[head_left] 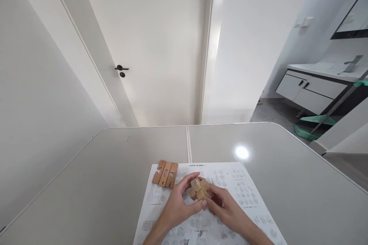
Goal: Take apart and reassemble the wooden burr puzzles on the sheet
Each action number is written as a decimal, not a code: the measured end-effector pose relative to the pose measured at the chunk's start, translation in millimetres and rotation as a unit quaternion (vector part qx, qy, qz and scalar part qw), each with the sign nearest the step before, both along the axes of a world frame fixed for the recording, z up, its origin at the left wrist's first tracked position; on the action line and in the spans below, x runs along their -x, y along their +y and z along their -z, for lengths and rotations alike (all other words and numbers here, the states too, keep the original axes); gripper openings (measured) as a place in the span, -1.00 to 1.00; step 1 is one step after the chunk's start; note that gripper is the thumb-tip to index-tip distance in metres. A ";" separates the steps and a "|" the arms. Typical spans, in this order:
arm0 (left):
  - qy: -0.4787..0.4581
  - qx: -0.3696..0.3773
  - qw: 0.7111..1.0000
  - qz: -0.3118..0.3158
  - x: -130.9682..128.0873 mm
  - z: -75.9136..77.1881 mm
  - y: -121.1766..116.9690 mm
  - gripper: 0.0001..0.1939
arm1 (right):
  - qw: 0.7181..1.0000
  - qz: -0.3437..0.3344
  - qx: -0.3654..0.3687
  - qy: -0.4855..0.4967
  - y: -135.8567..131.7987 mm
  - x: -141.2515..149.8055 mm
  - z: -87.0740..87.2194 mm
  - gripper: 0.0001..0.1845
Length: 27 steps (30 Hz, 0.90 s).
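Observation:
Between my two hands is a small light-wood burr puzzle (199,189) made of interlocking angular pieces. My left hand (181,203) grips it from the left, thumb at its lower front and fingers curled behind. From the right, my right hand (222,204) closes its thumb and fingers on the puzzle's lower right side; some fingertips are hidden. Under the hands lies a printed instruction sheet (253,214) with many small grey diagrams. Just beyond my left hand, several notched wooden pieces (165,173) lie side by side on the sheet's upper left corner, with numbers marked on them.
The grey table (94,183) has a pale seam down its middle and rounded far corners. A white door (161,46) with a black handle (121,68) stands beyond it. At the right are a washbasin cabinet (313,86) and a green dustpan (306,133) on the floor.

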<state>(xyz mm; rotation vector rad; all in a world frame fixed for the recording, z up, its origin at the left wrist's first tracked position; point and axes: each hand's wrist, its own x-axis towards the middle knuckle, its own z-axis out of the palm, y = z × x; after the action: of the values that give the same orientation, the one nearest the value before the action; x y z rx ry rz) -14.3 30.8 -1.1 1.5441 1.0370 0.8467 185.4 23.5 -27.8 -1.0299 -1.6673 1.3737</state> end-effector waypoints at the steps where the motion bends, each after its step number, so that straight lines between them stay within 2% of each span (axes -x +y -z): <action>1: 0.003 -0.002 1.000 0.003 -0.8 -0.1 -0.1 -0.28 | 1.000 0.010 -0.018 -0.019 -0.1 -1.0 1.0 -0.63; 8: 0.029 -0.043 0.998 -0.026 -7.2 -3.5 1.3 -0.38 | 0.984 0.086 -0.122 -0.092 -2.8 2.3 10.9 -0.71; 15: 0.019 -0.073 0.994 -0.076 -17.7 -0.5 -3.9 -0.40 | 0.950 0.158 -0.235 -0.134 -13.0 5.7 21.6 -0.85; 17: 0.025 -0.071 0.992 -0.103 -20.5 2.8 -6.2 -0.42 | 0.940 0.186 -0.253 -0.133 -13.6 5.8 24.9 -0.83; 19: 0.035 -0.074 0.988 -0.132 -21.8 5.6 -7.6 -0.42 | 0.942 0.200 -0.243 -0.117 -12.2 5.4 25.2 -0.82; 21: 0.040 -0.079 0.986 -0.141 -20.9 5.8 -7.7 -0.43 | 0.959 0.182 -0.199 -0.087 -9.4 3.9 20.4 -0.83; 24: 0.033 -0.082 0.990 -0.113 -16.8 -0.4 -5.6 -0.43 | 0.989 0.096 -0.100 -0.042 -4.7 -0.7 6.4 -0.76; 27: 0.027 -0.094 0.992 -0.081 -12.5 -9.8 -3.1 -0.43 | 0.998 0.031 -0.043 -0.018 -1.5 -6.4 -4.3 -0.70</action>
<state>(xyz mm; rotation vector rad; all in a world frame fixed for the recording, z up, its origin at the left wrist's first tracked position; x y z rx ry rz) -1.8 27.7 8.7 1.6640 1.1593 1.0448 191.8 22.0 -23.5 -1.0532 -1.6929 1.2389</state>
